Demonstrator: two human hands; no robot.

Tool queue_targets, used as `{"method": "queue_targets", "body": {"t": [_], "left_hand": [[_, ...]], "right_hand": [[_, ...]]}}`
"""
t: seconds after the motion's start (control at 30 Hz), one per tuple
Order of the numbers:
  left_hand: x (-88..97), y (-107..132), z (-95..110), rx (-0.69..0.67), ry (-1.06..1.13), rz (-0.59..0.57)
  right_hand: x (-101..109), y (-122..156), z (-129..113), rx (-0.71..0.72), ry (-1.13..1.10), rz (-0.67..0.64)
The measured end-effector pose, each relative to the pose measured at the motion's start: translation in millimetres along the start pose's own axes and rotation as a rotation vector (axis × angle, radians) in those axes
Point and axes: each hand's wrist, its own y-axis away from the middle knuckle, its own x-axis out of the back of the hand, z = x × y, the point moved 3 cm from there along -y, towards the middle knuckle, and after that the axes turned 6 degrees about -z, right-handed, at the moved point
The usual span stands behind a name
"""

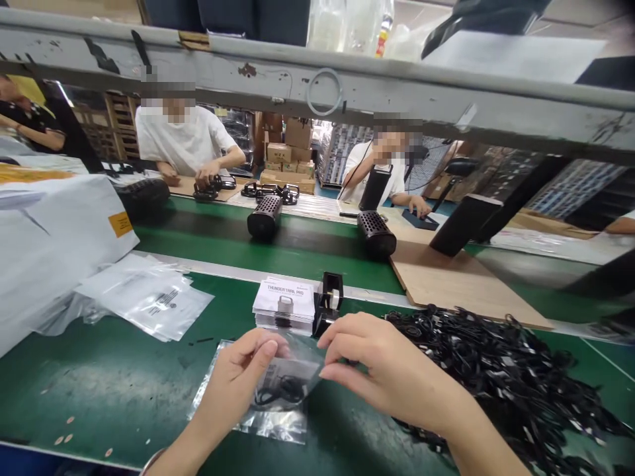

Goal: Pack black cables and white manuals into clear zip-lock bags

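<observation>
My left hand (pixel 238 383) and my right hand (pixel 381 367) both pinch the top edge of a small clear plastic bag (pixel 272 403) just above the green table. A coiled black cable (pixel 278 391) lies inside the bag. Fingers of both hands are closed on the bag's opening. Just behind my hands sits a stack of white booklets (pixel 285 303) and a small black tape dispenser (pixel 328 301).
A big pile of black cables (pixel 506 377) lies to the right. Clear bags with labels (pixel 149 297) and a large white sack (pixel 44 244) lie left. Two black perforated cylinders (pixel 265 217) rest on the conveyor. Two people work across it; a wooden board (pixel 456 277) lies at right.
</observation>
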Motion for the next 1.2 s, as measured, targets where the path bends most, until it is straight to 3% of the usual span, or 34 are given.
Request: {"method": "queue_targets", "body": {"t": [0.1,0.17,0.3,0.43,0.6,0.73,0.8,0.97,1.03,1.1,1.2], "left_hand": [[3.8,-3,-1,0.031,-0.032,0.127],[3.6,-3,-3,0.062,-0.026,0.15],[-1.7,-3,-9,0.119,0.099,0.061],[-3.2,-6,-15,0.136,0.044,-0.077],[1.4,-12,-13,0.065,-0.115,-0.068],[2.1,-14,-16,0.06,-0.108,-0.172],[3.7,-13,-20,0.071,-0.057,-0.207],[-0.8,-10,-31,0.214,0.311,-0.121],[-11.2,-8,-35,0.269,0.269,-0.159],[-20.8,-6,-39,0.321,0.119,-0.184],[-24.9,-4,-44,0.341,0.039,-0.078]], "right_hand": [[-12,7,15,-0.158,-0.249,0.247],[-29,9,24,-0.264,-0.424,0.339],[-65,-1,34,-0.344,-0.647,0.331],[-74,-5,43,-0.351,-0.782,0.393],[-74,0,48,-0.324,-0.774,0.285],[-73,2,51,-0.298,-0.736,0.304],[-73,3,53,-0.255,-0.698,0.343],[-79,8,55,-0.154,-0.584,0.436],[-80,9,54,-0.115,-0.549,0.432],[-77,11,59,-0.169,-0.498,0.484],[-68,12,80,-0.499,-0.431,0.665]]}}
